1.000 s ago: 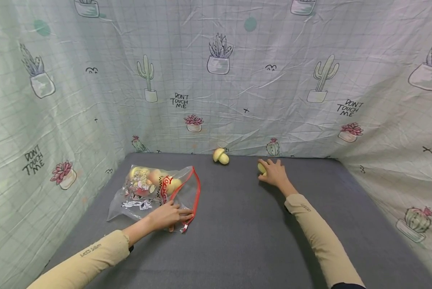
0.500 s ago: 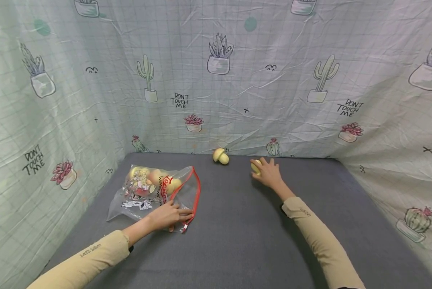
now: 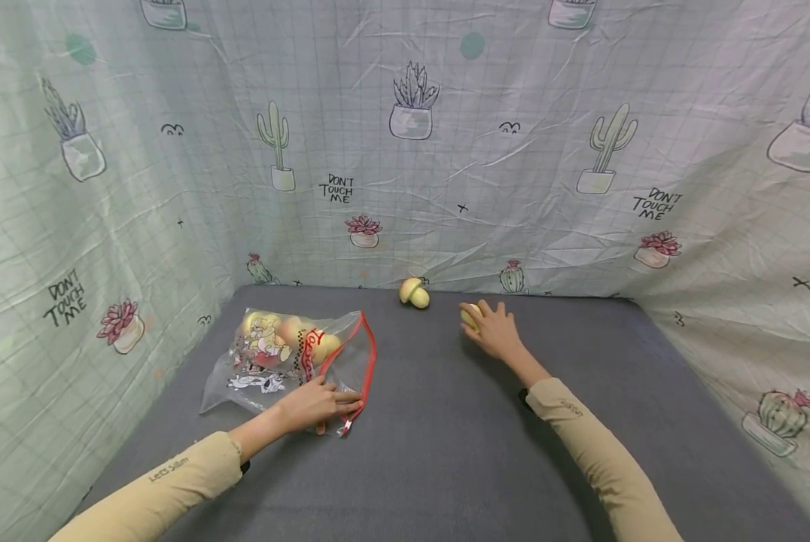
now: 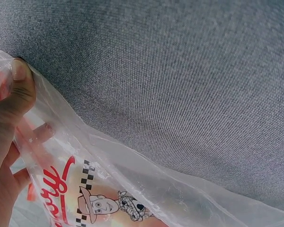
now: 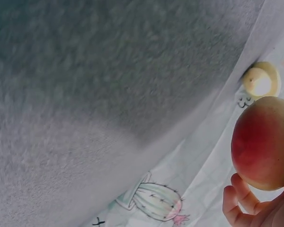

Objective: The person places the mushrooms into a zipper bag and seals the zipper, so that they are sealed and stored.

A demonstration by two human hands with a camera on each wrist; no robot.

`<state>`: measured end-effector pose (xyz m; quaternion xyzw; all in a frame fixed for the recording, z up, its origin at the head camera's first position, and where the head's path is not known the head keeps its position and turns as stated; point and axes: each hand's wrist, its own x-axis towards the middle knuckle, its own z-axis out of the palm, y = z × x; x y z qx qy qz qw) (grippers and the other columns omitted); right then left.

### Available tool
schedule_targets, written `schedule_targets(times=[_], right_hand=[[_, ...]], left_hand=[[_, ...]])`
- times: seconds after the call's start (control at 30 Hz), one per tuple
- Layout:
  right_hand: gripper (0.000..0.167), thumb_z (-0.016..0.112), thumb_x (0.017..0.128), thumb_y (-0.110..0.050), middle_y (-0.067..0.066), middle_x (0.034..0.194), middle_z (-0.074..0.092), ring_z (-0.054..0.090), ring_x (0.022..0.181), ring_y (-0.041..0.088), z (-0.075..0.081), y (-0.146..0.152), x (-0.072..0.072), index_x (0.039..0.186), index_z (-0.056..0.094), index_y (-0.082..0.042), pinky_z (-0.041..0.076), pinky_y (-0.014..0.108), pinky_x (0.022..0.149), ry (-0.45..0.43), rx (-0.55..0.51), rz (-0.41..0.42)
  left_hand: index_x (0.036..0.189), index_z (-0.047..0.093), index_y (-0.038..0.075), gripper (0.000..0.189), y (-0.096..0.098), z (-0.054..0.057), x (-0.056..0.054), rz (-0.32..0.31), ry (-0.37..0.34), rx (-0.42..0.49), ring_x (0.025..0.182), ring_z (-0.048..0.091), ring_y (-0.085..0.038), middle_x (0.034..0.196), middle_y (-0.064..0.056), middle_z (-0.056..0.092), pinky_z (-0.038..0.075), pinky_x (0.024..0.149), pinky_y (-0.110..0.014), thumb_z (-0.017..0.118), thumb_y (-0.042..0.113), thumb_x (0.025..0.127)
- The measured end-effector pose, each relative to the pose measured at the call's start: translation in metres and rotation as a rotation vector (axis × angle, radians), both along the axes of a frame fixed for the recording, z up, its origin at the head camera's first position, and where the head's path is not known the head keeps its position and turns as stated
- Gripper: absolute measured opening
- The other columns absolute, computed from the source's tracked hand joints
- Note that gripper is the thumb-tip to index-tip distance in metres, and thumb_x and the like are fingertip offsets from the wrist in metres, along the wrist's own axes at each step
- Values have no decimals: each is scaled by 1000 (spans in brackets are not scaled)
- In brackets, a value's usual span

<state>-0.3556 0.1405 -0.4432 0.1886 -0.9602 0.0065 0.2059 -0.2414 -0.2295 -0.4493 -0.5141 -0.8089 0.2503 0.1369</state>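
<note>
My left hand pinches the near corner of a clear zip bag by its red-trimmed mouth. In the left wrist view the thumb lies over the plastic, with other fingers showing through and behind it. Several round yellow and orange fruits lie inside the bag, partly covered by printed cartoon figures. My right hand holds a yellow mango low over the table's far part. The right wrist view shows the mango's red-blushed side and curled fingertips below it.
A yellow mushroom lies at the table's back edge, left of my right hand. Behind and along both sides hangs a pale cactus-print cloth. The grey table stretches between the bag and my right arm.
My right hand has moved left with the mango, closer to the mushroom. The left hand and the bag have stayed in place.
</note>
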Motion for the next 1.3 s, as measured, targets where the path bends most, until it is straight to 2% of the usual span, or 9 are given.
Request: schedule_targets(times=[0.3,0.53,0.7,0.83,1.07,1.3], right_hand=[[45,47,89,-39,7,104,50,44,76,32,-2,-12,6,132,41,-25,36,38,51,28,-5,29],[44,51,87,-38,6,103,51,43,73,30,-3,-21,14,128,45,-23,33,33,46,53,4,91],[42,52,87,-38,6,102,51,43,71,28,-2,-29,19,126,48,-22,32,30,45,70,-3,139],[42,54,86,-37,6,102,50,42,71,28,0,-35,23,124,49,-20,32,30,45,47,-9,166],[41,57,84,-36,5,100,51,42,69,26,2,-46,29,121,50,-20,32,28,44,54,1,214],[40,58,84,-36,4,98,50,41,67,24,3,-58,36,119,51,-19,33,28,44,72,1,282]], left_hand=[[126,52,27,77,-1,2,0,-15,8,8,72,54,-11,125,14,53,36,61,-24,70,39,52],[126,51,24,77,-2,7,1,-19,-67,36,80,56,-14,126,10,53,44,74,-33,74,38,55],[121,56,22,68,-7,9,4,-22,-113,89,83,54,-15,112,6,59,42,76,-35,75,33,57],[119,57,22,61,-11,10,6,-19,-122,109,84,52,-14,101,5,59,38,73,-33,71,37,62],[121,57,22,55,-11,8,10,-32,-132,162,83,51,-15,98,4,60,38,77,-38,56,54,76],[119,58,25,48,-10,7,9,-27,-145,202,82,52,-17,94,5,60,40,81,-43,53,53,80]])
